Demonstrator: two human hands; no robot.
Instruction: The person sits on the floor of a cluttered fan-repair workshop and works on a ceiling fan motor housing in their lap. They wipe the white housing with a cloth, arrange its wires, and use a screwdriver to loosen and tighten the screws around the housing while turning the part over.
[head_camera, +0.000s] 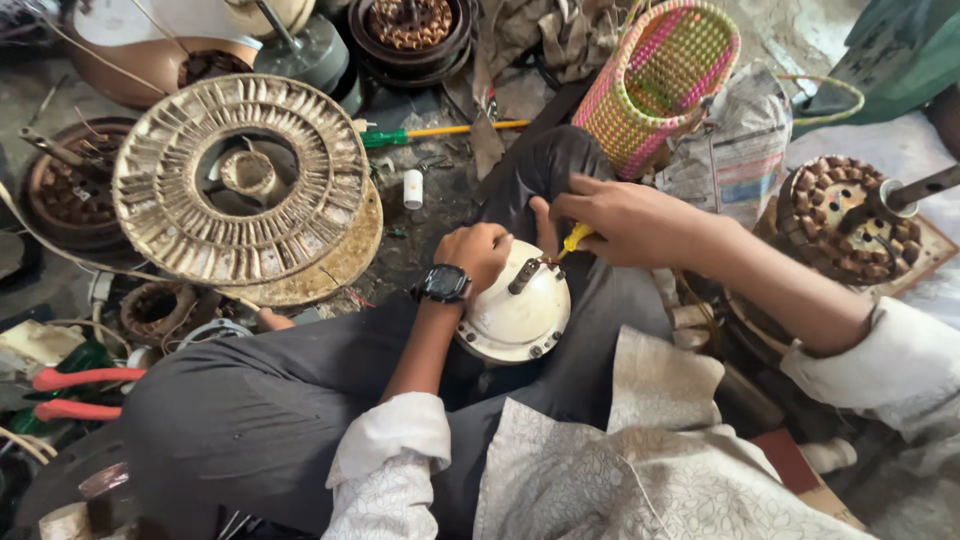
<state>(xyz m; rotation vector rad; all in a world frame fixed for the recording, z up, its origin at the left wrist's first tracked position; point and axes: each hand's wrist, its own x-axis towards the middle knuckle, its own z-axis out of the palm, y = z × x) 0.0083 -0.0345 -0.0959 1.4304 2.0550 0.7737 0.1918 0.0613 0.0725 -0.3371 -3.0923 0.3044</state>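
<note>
Head camera is looking down at a cream round motor housing (515, 310) resting in the lap, just below the frame's centre, where the left hand (478, 255) is curling closed over its upper rim. The right hand (625, 220) is pinching a yellow-handled screwdriver (574, 239) against the housing's top. Being metal, the housing is probably heavy, rigid and smooth-domed, so its rim is likely offering the surest hold.

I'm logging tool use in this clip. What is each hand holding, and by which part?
The right hand grips a screwdriver by its yellow handle. The left hand steadies the cream round motor housing at its upper edge.
</note>
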